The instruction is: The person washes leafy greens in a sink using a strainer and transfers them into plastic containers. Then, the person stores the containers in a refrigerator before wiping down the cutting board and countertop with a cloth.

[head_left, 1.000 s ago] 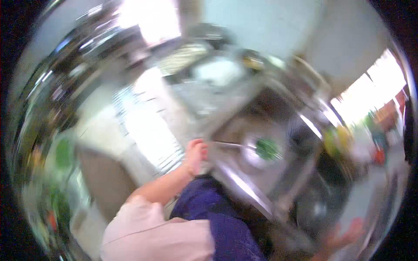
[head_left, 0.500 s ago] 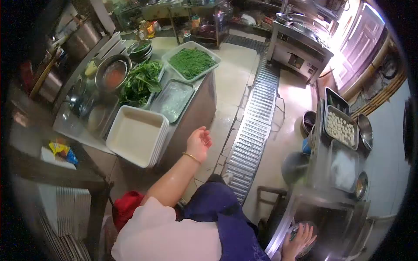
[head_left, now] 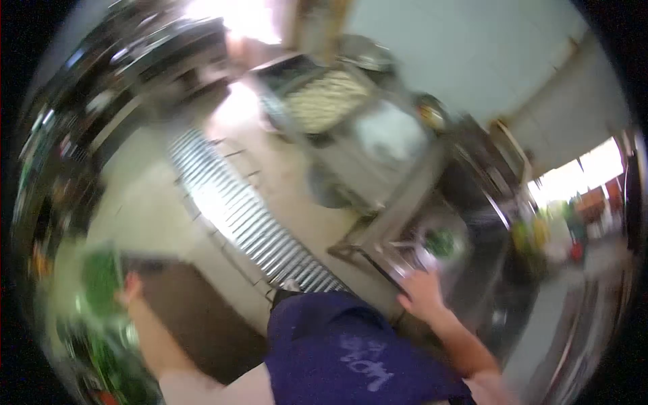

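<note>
Motion smears the whole head view. My left hand [head_left: 132, 291] is at the lower left, at the edge of a tray of finely chopped greens [head_left: 100, 280]. Its fingers look apart, with nothing visible in them. Leafy green vegetables [head_left: 108, 354] lie below it on the same side. At the sink side, my right hand [head_left: 423, 294] reaches up to the near rim of a round bowl [head_left: 460, 241] with something green [head_left: 440, 241] in it. Its thumb points off to the left. Blur hides whether the fingers grip that rim.
A grated drain channel [head_left: 243, 216] runs along the floor between the counters. On the right counter are a tray of pale chunks [head_left: 327, 100], a container of white material [head_left: 390, 131] and a small bowl [head_left: 430, 111]. A stove [head_left: 179, 54] stands at the far left.
The view has swung to the right. The sink and its bowl are now nearer the middle, and the stack of white trays has left the view. My right hand now shows at the bowl's near side.
</note>
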Available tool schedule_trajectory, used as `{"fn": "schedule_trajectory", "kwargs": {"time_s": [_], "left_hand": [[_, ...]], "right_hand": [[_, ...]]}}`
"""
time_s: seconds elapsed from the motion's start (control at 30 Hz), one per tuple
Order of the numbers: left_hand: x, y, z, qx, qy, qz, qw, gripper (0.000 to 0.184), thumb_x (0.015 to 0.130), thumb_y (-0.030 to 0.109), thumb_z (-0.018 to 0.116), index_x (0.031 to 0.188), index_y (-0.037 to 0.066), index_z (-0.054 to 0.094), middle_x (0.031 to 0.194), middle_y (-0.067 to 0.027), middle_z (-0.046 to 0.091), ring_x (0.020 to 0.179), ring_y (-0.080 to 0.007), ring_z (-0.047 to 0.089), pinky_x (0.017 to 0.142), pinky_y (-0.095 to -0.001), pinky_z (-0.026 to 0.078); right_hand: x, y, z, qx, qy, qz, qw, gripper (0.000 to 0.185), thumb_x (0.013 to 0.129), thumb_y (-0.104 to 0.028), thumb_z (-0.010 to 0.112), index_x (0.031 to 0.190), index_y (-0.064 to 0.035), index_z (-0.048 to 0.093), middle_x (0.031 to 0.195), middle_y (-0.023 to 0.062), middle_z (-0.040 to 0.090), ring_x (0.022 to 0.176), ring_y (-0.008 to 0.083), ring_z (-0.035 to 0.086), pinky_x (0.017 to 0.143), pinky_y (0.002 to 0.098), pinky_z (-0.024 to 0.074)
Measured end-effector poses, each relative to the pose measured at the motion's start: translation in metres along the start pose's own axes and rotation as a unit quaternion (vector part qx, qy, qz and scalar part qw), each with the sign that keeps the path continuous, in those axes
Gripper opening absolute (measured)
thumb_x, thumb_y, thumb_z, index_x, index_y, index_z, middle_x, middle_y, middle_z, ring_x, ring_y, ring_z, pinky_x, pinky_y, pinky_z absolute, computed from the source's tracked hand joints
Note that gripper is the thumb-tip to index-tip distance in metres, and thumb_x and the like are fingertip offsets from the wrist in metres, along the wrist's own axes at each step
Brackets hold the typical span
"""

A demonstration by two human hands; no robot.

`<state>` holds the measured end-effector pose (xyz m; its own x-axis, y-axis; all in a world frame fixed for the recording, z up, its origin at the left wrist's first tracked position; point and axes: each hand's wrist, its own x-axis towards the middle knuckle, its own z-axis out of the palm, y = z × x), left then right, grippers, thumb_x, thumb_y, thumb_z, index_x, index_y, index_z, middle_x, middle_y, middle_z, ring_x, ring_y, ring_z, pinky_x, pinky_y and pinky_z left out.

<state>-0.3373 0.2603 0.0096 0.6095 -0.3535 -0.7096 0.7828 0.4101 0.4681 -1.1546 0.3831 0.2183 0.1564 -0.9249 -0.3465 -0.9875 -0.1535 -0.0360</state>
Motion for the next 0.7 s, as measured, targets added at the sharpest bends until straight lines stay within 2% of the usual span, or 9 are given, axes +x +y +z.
{"fn": "schedule_trajectory", "kwargs": {"time_s": [0.03, 0.07, 0.13, 0.3, 0.4, 0.47, 0.57, 0.63, 0.7], "left_hand": [[-0.037, -0.014, 0.016, -0.020, 0.023, 0.057, 0.998, 0.082, 0.090, 0.064, 0.025, 0.127, -0.008, 0.039, 0.136, -0.0219, 0.043, 0.127, -0.0320, 0.040, 0.105, -0.0509, 0.033], [-0.066, -0.022, 0.031, 0.017, 0.056, 0.075, 0.995, 0.079, 0.092, 0.061, 0.023, 0.133, -0.006, 0.034, 0.137, -0.0210, 0.042, 0.129, -0.0314, 0.039, 0.107, -0.0501, 0.029], [-0.003, 0.007, 0.010, 0.056, 0.048, 0.082, 0.994, 0.065, 0.094, 0.045, 0.026, 0.136, -0.004, 0.033, 0.136, -0.0205, 0.044, 0.126, -0.0313, 0.043, 0.104, -0.0506, 0.034], [0.005, 0.022, 0.034, 0.070, 0.063, 0.086, 0.992, 0.058, 0.093, 0.035, 0.029, 0.135, -0.005, 0.034, 0.137, -0.0194, 0.043, 0.125, -0.0315, 0.043, 0.102, -0.0491, 0.037], [-0.002, 0.032, 0.035, 0.034, 0.049, 0.071, 0.996, 0.054, 0.093, 0.029, 0.032, 0.134, -0.006, 0.035, 0.138, -0.0187, 0.042, 0.125, -0.0316, 0.044, 0.100, -0.0483, 0.038], [-0.007, 0.032, 0.028, -0.001, 0.039, 0.048, 0.998, 0.052, 0.092, 0.025, 0.033, 0.134, -0.006, 0.036, 0.139, -0.0183, 0.042, 0.125, -0.0317, 0.044, 0.099, -0.0477, 0.040], [-0.019, 0.026, 0.008, -0.065, 0.001, -0.026, 0.998, 0.049, 0.092, 0.019, 0.035, 0.133, -0.007, 0.037, 0.140, -0.0176, 0.041, 0.125, -0.0318, 0.044, 0.098, -0.0468, 0.041], [-0.064, 0.003, -0.005, 0.000, -0.053, -0.077, 0.996, 0.047, 0.089, 0.016, 0.039, 0.130, -0.009, 0.039, 0.137, -0.0187, 0.044, 0.121, -0.0328, 0.047, 0.096, -0.0440, 0.045], [-0.085, -0.013, -0.029, 0.079, -0.159, -0.132, 0.975, 0.045, 0.085, 0.013, 0.044, 0.122, -0.011, 0.045, 0.128, -0.0213, 0.051, 0.115, -0.0331, 0.053, 0.091, -0.0401, 0.050]], "right_hand": [[0.002, -0.003, 0.004, 0.004, 0.073, -0.040, 0.997, 0.041, 0.071, -0.031, 0.069, 0.106, -0.0109, 0.061, 0.102, 0.0081, 0.061, 0.105, 0.0270, 0.053, 0.100, 0.0486, 0.0307], [0.001, -0.007, 0.015, 0.026, 0.074, -0.030, 0.996, 0.041, 0.072, -0.031, 0.068, 0.107, -0.0112, 0.060, 0.103, 0.0078, 0.061, 0.106, 0.0266, 0.052, 0.101, 0.0491, 0.0299], [0.005, -0.017, 0.026, 0.053, 0.051, -0.022, 0.997, 0.040, 0.074, -0.031, 0.066, 0.108, -0.0116, 0.060, 0.104, 0.0073, 0.060, 0.107, 0.0258, 0.052, 0.103, 0.0498, 0.0287], [0.014, -0.032, 0.039, 0.087, -0.009, -0.028, 0.996, 0.037, 0.077, -0.030, 0.064, 0.108, -0.0117, 0.059, 0.107, 0.0067, 0.060, 0.110, 0.0248, 0.052, 0.105, 0.0501, 0.0286], [0.020, -0.025, 0.043, 0.113, 0.071, -0.018, 0.991, 0.032, 0.077, -0.029, 0.062, 0.104, -0.0122, 0.062, 0.102, 0.0081, 0.062, 0.104, 0.0253, 0.055, 0.104, 0.0499, 0.0289], [0.024, -0.011, 0.040, 0.140, 0.155, 0.039, 0.977, 0.029, 0.076, -0.027, 0.063, 0.101, -0.0107, 0.063, 0.098, 0.0085, 0.063, 0.100, 0.0270, 0.057, 0.097, 0.0460, 0.0375], [0.025, 0.025, 0.063, 0.196, 0.297, 0.144, 0.923, 0.028, 0.076, -0.024, 0.064, 0.099, -0.0085, 0.065, 0.101, 0.0114, 0.064, 0.097, 0.0308, 0.059, 0.087, 0.0407, 0.0462], [0.028, 0.057, 0.077, 0.298, 0.246, 0.264, 0.883, 0.029, 0.078, -0.023, 0.063, 0.103, -0.0078, 0.065, 0.104, 0.0123, 0.064, 0.097, 0.0288, 0.060, 0.085, 0.0386, 0.0472], [0.040, 0.106, 0.134, 0.502, 0.244, 0.377, 0.739, 0.030, 0.082, -0.022, 0.061, 0.105, -0.0019, 0.064, 0.094, 0.0137, 0.066, 0.085, 0.0207, 0.062, 0.078, 0.0361, 0.0492]]}}
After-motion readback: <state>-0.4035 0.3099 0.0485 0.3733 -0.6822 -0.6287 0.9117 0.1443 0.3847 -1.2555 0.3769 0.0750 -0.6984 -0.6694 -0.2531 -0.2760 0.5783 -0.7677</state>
